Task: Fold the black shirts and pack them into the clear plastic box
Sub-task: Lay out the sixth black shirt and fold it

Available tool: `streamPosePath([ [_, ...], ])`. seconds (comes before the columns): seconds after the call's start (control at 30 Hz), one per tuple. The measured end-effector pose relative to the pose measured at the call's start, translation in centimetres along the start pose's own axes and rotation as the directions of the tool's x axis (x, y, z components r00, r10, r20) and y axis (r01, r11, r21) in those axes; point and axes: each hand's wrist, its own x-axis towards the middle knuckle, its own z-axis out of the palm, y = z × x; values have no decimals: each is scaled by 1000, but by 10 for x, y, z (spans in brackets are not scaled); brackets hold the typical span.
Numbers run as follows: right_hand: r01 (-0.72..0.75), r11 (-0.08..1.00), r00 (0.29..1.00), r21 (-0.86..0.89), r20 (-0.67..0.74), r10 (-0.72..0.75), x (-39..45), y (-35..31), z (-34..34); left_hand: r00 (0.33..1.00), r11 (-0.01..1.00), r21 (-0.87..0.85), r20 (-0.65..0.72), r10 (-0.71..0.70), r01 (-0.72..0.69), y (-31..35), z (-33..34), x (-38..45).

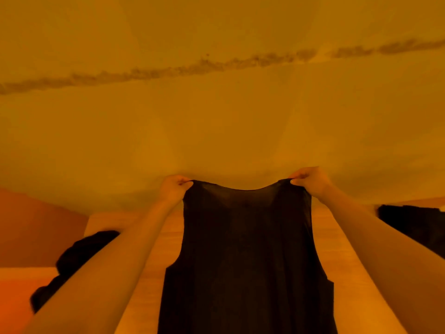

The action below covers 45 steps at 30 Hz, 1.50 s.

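A black sleeveless shirt point(245, 256) hangs stretched out in front of me, held up by its two shoulder straps. My left hand point(173, 188) pinches the left strap and my right hand point(310, 180) pinches the right strap. The shirt's body drops down over the wooden table point(166, 239) and runs out of the bottom of the view. A heap of black cloth point(74, 259) lies to the left, partly behind my left forearm. Another dark pile point(414, 225) sits at the right edge. No clear plastic box shows in view.
A plain wall with a dark stained streak point(216, 63) fills the upper half of the view. A reddish surface point(36, 227) lies at the left beyond the table. The whole scene is tinted orange and dim.
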Motion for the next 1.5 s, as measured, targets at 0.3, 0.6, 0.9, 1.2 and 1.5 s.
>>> streamPosePath([
  [0.3,272,895,929,-353,-145,-339,-76,13,29,870,793,427,-30,492,-434,-22,16,-92],
  [0.6,269,590,952,-761,115,-285,-118,67,76,891,548,728,198,410,-413,-86,58,-104],
  [0.9,284,602,946,-747,115,-304,-158,60,78,889,573,701,205,409,-425,-79,50,-146],
  [1.2,155,726,965,-670,-54,-255,-236,176,55,893,552,740,146,426,-384,-172,24,-218],
  [1.5,237,645,946,-727,20,-325,-327,231,86,907,532,760,177,383,-373,-223,27,-302],
])
